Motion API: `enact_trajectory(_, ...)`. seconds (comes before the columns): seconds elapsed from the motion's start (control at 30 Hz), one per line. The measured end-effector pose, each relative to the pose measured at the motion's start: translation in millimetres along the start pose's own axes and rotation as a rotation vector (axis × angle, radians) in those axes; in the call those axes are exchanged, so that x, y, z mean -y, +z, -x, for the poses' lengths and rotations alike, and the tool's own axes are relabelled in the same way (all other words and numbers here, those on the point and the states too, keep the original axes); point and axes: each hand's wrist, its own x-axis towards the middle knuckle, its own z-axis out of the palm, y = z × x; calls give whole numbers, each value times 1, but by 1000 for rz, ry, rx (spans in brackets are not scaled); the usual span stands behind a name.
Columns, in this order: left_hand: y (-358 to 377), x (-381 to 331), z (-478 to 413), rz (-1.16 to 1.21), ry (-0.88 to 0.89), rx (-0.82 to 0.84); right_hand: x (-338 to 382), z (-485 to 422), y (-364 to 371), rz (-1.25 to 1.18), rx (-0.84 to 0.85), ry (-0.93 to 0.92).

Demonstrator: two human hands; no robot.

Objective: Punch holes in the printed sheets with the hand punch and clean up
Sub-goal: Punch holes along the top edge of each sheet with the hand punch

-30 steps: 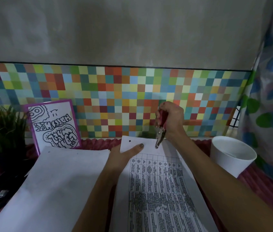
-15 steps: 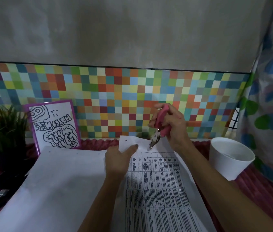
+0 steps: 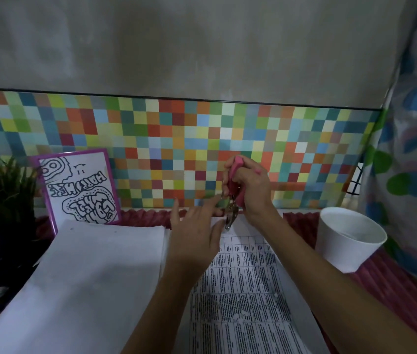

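Pink punch (image 3: 235, 183): upright in the right hand (image 3: 252, 190), metal head down at the far edge of the sheet (image 3: 240, 290); I cannot tell whether paper sits in its mouth.
Right hand: fingers and thumb curled round the punch handles, above the sheet's far edge.
Left hand (image 3: 196, 235): fingers straight and spread, holding nothing, over the sheet's far left corner, with fingertips just beside the punch head.
Hands: close together, almost meeting at the punch.
Sheet: printed table lying flat under both forearms, with a few white flecks on the print.
Stack (image 3: 87, 277): blank white paper just left of the left forearm, edge beside the sheet.
Cup (image 3: 348, 241): white and upright, right of the right forearm and apart from it.
Card (image 3: 79, 187): purple-edged with black lettering, leaning on the wall left of the left hand, beyond the stack.
Plant (image 3: 0, 198): dark green, further left than the card.
Mat (image 3: 394, 290): pink and ribbed, under paper and cup.
Tiles (image 3: 151, 139): many-coloured squares on the wall beyond the hands.
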Motion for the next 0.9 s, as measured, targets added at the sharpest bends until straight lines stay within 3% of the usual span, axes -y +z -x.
enact_trajectory(0.47, 4, 6, -4, 238, -80, 90, 0, 7, -4, -75, 15, 89)
enact_trajectory(0.9, 3, 16, -4, 297, -94, 84, 23, -8, -43, 56, -7, 1)
